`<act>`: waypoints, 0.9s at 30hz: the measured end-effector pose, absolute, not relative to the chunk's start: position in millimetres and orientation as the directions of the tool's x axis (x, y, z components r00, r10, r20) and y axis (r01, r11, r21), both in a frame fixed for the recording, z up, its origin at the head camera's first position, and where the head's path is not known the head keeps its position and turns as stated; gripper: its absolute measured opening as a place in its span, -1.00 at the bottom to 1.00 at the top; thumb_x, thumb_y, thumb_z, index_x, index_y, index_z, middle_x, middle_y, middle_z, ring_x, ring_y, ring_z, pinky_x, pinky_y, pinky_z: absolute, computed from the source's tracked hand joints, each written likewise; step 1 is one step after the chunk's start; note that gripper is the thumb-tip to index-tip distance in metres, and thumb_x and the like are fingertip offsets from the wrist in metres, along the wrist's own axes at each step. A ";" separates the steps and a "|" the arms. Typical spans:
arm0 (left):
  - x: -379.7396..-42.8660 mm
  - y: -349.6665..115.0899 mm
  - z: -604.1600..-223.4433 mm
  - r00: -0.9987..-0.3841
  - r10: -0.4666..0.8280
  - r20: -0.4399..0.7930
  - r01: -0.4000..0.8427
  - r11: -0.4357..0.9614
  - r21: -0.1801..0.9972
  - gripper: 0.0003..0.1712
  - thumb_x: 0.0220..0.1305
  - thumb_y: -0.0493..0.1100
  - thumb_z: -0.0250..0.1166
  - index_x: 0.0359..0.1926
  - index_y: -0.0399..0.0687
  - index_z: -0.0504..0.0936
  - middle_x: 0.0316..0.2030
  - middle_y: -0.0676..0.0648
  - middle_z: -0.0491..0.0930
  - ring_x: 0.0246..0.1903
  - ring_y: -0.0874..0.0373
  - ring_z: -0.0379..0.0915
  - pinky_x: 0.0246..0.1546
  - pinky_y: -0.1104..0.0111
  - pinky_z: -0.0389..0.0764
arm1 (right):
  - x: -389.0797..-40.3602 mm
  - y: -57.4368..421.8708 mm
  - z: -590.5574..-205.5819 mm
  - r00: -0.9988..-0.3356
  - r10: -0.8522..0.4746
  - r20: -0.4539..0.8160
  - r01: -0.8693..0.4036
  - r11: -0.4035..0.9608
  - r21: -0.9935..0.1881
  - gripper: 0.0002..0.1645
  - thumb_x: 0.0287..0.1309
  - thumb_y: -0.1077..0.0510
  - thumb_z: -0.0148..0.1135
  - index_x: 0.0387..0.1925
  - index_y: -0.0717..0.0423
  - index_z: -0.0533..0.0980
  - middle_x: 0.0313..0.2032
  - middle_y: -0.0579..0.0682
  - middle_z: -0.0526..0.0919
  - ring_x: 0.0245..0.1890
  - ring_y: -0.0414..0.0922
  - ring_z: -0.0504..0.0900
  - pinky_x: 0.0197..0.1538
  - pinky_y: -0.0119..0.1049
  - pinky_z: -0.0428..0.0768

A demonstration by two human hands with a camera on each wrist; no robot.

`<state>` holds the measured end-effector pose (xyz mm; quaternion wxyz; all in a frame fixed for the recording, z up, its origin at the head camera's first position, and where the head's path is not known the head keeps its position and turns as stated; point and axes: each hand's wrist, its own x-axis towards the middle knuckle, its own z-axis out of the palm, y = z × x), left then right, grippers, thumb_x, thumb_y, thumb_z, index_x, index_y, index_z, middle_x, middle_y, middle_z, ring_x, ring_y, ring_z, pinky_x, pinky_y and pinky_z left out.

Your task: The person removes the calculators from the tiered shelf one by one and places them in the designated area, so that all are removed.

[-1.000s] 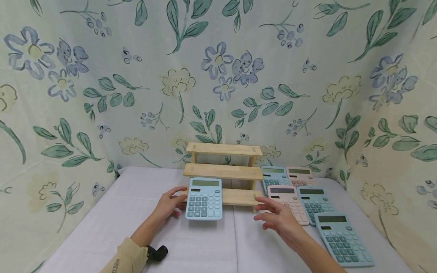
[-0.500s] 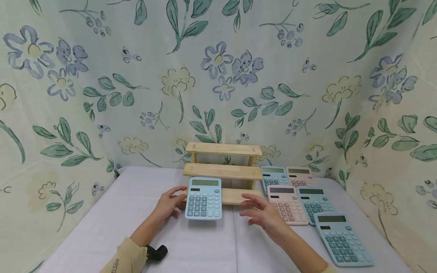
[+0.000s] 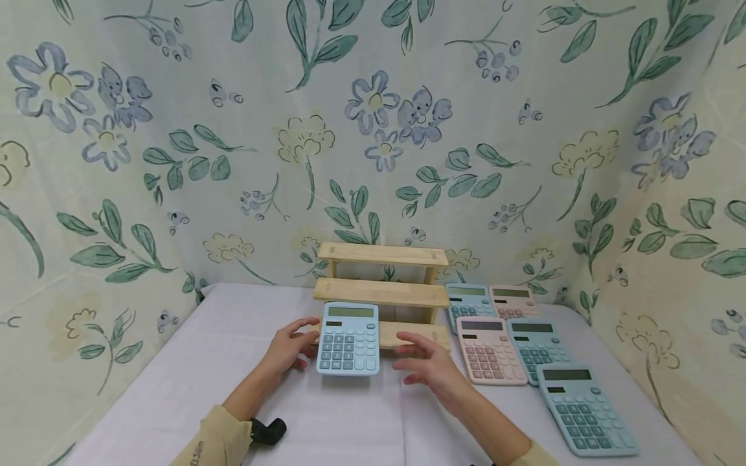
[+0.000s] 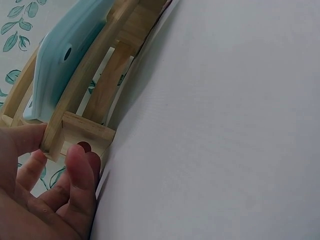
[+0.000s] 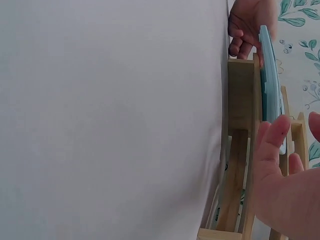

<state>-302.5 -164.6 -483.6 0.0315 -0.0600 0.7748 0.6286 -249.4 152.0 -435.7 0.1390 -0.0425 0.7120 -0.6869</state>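
A light blue calculator (image 3: 348, 340) stands tilted back on the lowest step of a wooden three-tier stand (image 3: 408, 335), its keys facing me. My left hand (image 3: 287, 349) is at the left end of that step; in the left wrist view one finger touches the board's end, while the others bend loosely below it. To the calculator's right, my right hand (image 3: 432, 369) hovers in front of the step with fingers spread and slightly bent. The head view shows a gap between its fingertips and the calculator. The calculator's back is hidden in the head view.
Several more calculators lie on the white tablecloth (image 3: 245, 323) at the right, including a pink one (image 3: 492, 353) and a blue one (image 3: 585, 408) nearest me. A floral curtain (image 3: 373, 194) hangs behind the stand and at both sides.
My right hand has moved left, from beside the pink calculator towards the blue one on the stand. The left hand and that calculator have stayed in place.
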 end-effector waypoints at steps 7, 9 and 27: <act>-302.6 -164.9 -483.8 -0.990 -0.053 -0.130 -0.138 0.201 0.970 -0.52 0.36 -0.03 0.30 0.27 0.10 0.56 -0.30 -0.06 0.72 -0.44 0.08 0.57 -0.60 0.35 0.54 | -250.8 142.0 -441.9 -0.943 -0.287 -0.169 0.162 0.049 -0.986 -0.19 0.20 0.29 0.33 0.45 0.12 0.27 0.20 0.28 0.51 -0.09 -0.03 0.74 -0.12 -0.17 0.70; -302.9 -164.8 -483.7 -0.990 -0.053 -0.131 -0.139 0.198 0.970 -0.52 0.36 -0.03 0.30 0.27 0.10 0.56 -0.30 -0.06 0.72 -0.45 0.09 0.57 -0.60 0.35 0.54 | -251.1 138.7 -442.9 -0.942 -0.289 -0.169 0.166 0.035 -0.986 -0.18 0.18 0.30 0.33 0.46 0.14 0.27 0.19 0.29 0.50 -0.10 -0.03 0.74 -0.13 -0.16 0.70; -303.5 -164.9 -484.1 -0.990 -0.049 -0.132 -0.139 0.203 0.969 -0.53 0.36 -0.01 0.30 0.27 0.12 0.55 -0.29 -0.05 0.72 -0.43 0.10 0.57 -0.59 0.35 0.54 | -256.5 118.0 -447.8 -0.941 -0.305 -0.147 0.147 0.023 -0.989 -0.24 0.16 0.33 0.33 0.40 0.07 0.36 0.16 0.24 0.54 -0.15 -0.07 0.68 -0.19 -0.19 0.72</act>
